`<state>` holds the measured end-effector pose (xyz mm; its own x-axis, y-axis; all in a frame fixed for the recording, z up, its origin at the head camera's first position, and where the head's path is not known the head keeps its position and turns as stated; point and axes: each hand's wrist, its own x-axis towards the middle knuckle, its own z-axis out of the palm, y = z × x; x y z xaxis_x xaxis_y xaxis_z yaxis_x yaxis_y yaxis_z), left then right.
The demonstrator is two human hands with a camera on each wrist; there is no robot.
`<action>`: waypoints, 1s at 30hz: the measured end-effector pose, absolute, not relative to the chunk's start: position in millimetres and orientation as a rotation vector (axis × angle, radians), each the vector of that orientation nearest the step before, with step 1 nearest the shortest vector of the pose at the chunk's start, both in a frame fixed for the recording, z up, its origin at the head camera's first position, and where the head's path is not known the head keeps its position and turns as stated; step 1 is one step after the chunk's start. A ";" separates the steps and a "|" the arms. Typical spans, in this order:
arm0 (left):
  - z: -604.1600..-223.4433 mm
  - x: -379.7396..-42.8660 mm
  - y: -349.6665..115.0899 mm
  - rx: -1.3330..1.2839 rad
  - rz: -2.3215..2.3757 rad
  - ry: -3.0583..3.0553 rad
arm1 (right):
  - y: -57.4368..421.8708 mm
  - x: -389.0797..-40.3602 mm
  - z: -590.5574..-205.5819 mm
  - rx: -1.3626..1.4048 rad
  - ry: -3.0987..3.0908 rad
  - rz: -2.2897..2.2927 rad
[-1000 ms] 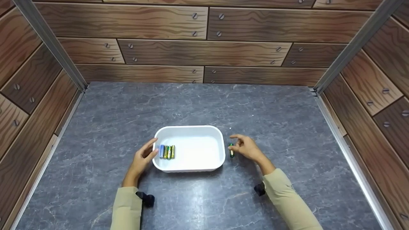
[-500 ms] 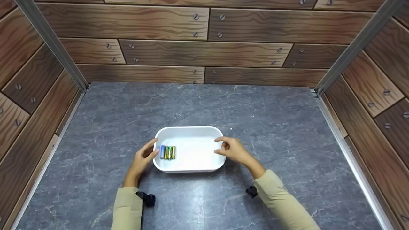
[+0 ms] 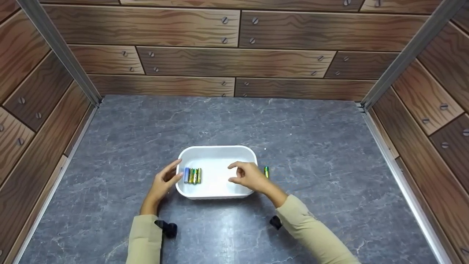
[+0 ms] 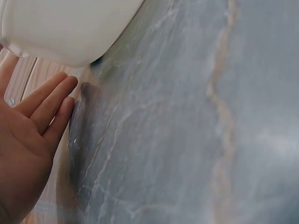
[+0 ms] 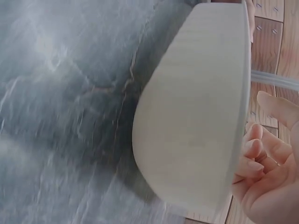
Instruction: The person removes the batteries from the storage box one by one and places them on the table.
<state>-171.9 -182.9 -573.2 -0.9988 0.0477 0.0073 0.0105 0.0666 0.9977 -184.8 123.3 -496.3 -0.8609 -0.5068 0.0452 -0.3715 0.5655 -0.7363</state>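
A white plastic tray stands on the grey marbled tabletop. Side by side at its left end lie a blue battery and three gold-green batteries. My left hand is at the tray's left rim, thumb and index finger spread; the left wrist view has its other fingers straight beside the tray wall. Over the right half of the tray hovers my right hand, thumb and index finger apart, the other fingers bent, nothing seen between them. Another green-gold battery lies outside, right of the tray, partly hidden by that hand.
Wood-patterned panels wall the tabletop at the back and both sides. Metal corner posts rise at the back corners. The tabletop extends behind and in front of the tray. Black wrist cameras sit at both cuffs.
My right hand has moved left from beside the outside battery to over the tray, leaving that battery on the tabletop. The left hand and the batteries in the tray have kept their places.
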 end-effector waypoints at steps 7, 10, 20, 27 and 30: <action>-574.9 -172.9 -183.7 0.080 2.133 2.289 | 104.3 -183.5 -505.9 -0.769 2.620 -1.162; -575.0 -172.9 -183.1 0.078 2.132 2.285 | 96.2 -182.6 -510.8 -0.775 2.617 -1.162; -576.4 -173.3 -181.6 0.120 2.153 2.289 | 71.6 -183.3 -522.3 -0.765 2.589 -1.194; -575.8 -172.8 -180.0 0.084 2.149 2.305 | 54.1 -188.5 -524.3 -0.688 2.624 -1.146; -575.6 -172.2 -178.9 0.081 2.150 2.305 | 47.4 -191.3 -526.2 -0.630 2.658 -1.082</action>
